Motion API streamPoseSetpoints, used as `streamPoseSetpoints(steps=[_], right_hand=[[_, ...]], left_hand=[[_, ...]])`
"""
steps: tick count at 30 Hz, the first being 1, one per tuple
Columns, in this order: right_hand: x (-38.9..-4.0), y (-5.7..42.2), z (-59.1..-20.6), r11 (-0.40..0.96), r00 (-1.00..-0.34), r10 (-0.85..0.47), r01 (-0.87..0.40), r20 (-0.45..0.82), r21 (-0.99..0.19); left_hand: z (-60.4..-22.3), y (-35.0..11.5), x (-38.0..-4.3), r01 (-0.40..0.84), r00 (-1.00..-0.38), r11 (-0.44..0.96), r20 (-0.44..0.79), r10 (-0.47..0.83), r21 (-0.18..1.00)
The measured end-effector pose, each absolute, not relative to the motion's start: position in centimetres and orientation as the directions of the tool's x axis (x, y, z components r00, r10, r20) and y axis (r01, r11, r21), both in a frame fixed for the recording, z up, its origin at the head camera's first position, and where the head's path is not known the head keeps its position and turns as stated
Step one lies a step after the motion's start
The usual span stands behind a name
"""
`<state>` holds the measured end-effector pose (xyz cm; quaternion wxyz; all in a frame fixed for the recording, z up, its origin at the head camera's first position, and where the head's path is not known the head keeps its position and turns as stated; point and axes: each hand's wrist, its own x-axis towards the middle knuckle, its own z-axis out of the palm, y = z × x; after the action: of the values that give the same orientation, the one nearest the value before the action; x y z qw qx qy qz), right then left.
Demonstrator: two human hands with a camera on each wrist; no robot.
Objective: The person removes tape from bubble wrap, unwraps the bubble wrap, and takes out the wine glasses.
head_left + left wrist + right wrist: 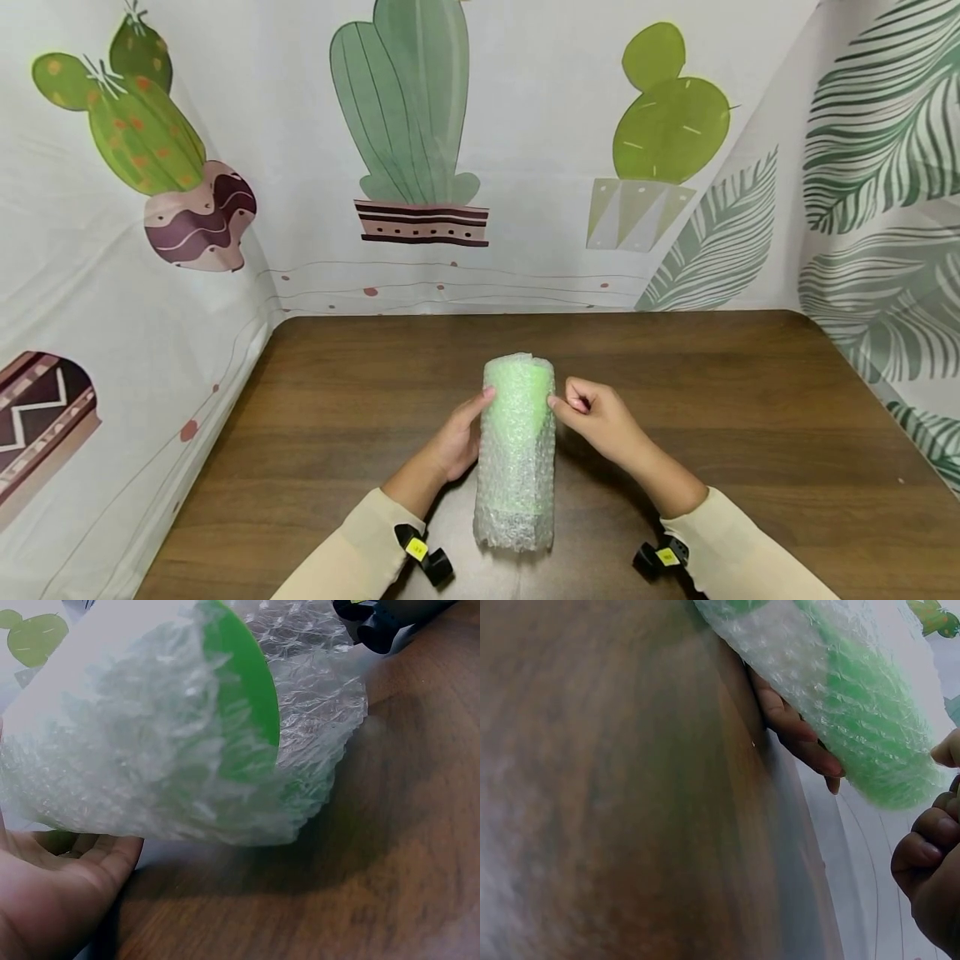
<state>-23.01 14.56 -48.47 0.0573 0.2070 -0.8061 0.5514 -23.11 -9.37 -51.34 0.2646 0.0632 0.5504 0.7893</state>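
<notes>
A tall bundle of clear bubble wrap [516,467] with something bright green [251,697] inside is tilted up over the brown table. Its kind stays hidden by the wrap, though a smooth curved green edge shows at an open end in the left wrist view. My left hand [454,437] holds the bundle from the left, thumb on its upper side and fingers underneath. On the right, my right hand [603,419] has its fingers curled, with the thumb tip at the bundle's upper right edge. Whether that thumb catches any film cannot be seen.
The brown wooden table [337,400] has rounded far corners. Behind and to the sides hangs a white cloth [540,125] printed with cacti and leaves. A black wrist camera [423,554] sits on the left sleeve, another wrist camera [660,557] on the right.
</notes>
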Motion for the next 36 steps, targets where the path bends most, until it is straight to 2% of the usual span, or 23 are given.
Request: streamPoseSetpoints(steps=[10, 21, 28, 36], right_hand=[[-22.8, 14.6, -48.3, 0.354, -0.949, -0.197, -0.305, 0.248, -0.884], [-21.8, 14.0, -45.4, 0.332, -0.960, -0.173, -0.269, 0.223, -0.904], [-23.2, 14.7, -48.1, 0.343, -0.957, -0.165, -0.283, 0.239, -0.896], [-23.2, 14.8, -48.4, 0.318, -0.946, -0.174, -0.316, 0.273, -0.894]], left_hand=[[-51.4, -9.2, -23.0, -0.345, -0.851, -0.268, -0.179, 0.494, 0.900], [-51.4, -9.3, -23.0, -0.339, -0.841, -0.259, -0.168, 0.514, 0.904], [-51.1, -9.3, -23.0, -0.340, -0.843, -0.243, -0.180, 0.507, 0.909], [-51.3, -9.3, -23.1, -0.342, -0.843, -0.224, -0.193, 0.503, 0.913]])
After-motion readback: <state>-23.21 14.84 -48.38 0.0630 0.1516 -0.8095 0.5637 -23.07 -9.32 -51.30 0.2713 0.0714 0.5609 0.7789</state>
